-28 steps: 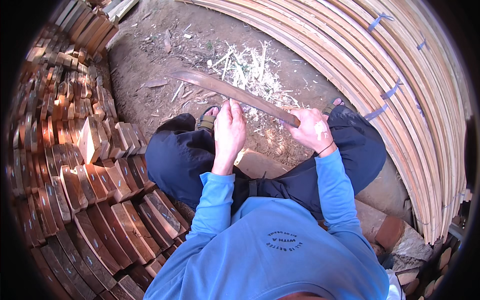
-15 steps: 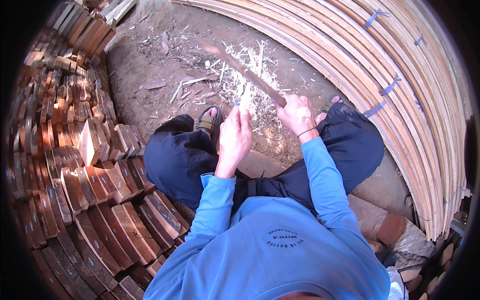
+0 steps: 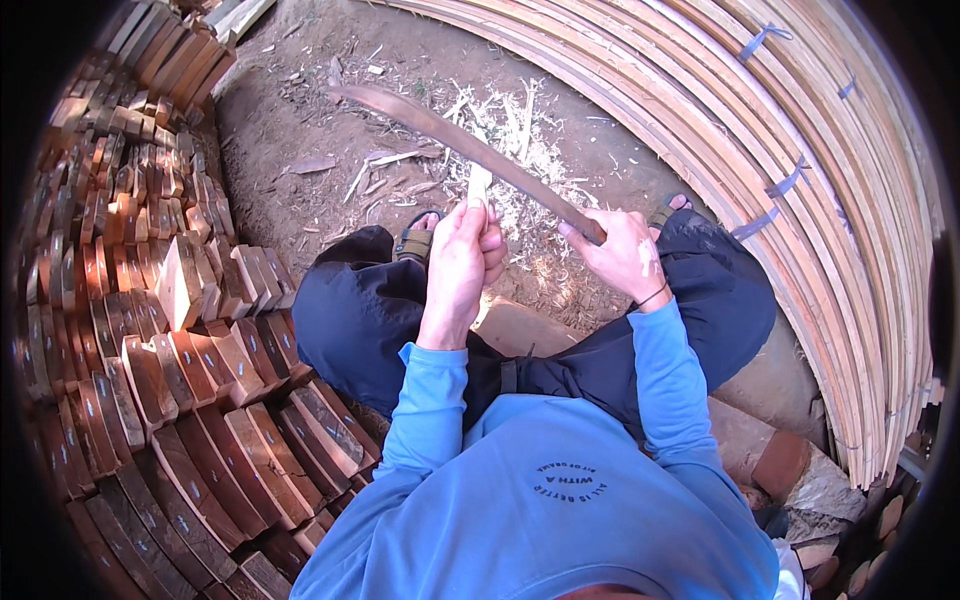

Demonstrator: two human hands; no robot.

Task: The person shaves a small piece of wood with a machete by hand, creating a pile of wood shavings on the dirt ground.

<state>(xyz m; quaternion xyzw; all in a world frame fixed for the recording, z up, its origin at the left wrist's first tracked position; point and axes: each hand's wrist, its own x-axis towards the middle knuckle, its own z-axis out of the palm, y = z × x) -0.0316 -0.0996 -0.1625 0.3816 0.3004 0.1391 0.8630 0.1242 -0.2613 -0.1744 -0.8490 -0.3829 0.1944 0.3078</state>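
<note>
My right hand is closed round the handle end of a machete. Its long brown blade slants up to the left, crossing above my left hand. A short pale piece of wood sticks up from my left hand, whose thumb and fingers pinch it. The blade passes over or close by the wood's upper end; whether they touch I cannot tell. The lower part of the wood is hidden in my fingers.
White wood shavings litter the dirt ground between my sandalled feet. Stacked wooden blocks rise close on my left. Long wooden strips with blue ties curve along the right. A reddish brick lies at the lower right.
My right hand has moved right and slightly down, and the machete now lies flatter, its tip farther left. My left hand has shifted slightly left and turned, showing more of its curled fingers.
</note>
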